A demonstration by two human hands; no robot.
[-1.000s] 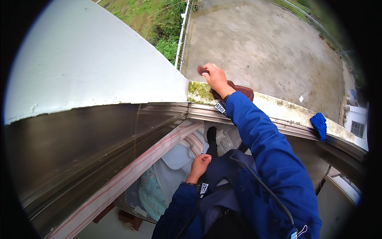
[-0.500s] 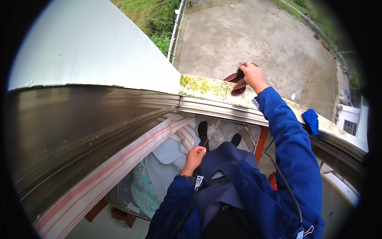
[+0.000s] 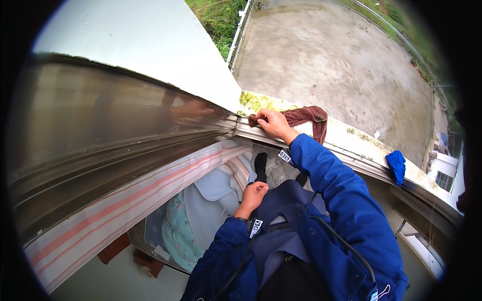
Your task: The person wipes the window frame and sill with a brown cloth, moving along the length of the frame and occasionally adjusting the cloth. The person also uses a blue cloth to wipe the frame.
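Note:
My right hand (image 3: 275, 124) presses a maroon cloth (image 3: 307, 116) onto the window track (image 3: 261, 134), close to the corner by the dark window pane (image 3: 125, 108). The cloth's loose end trails right over the mossy outer sill (image 3: 351, 131) and droops down on the near side. Fingers of that hand are bent over the bunched end of the cloth. My left hand (image 3: 252, 197) is held in front of my lap with its fingers curled together, and nothing shows in it. A crumpled blue cloth (image 3: 396, 166) hangs over the sill farther right.
A striped curtain (image 3: 125, 198) runs along the left below the pane. Pale blue and teal bedding (image 3: 181, 233) lies beneath it. Outside, a concrete yard (image 3: 331, 60) lies far below, edged by a railing (image 3: 239, 37). A dark cable (image 3: 346, 246) runs along my right sleeve.
My right hand has come left and nearer, from above the outer sill down to the track corner. The maroon cloth, dangling before, now lies stretched along the sill. My left hand stays curled.

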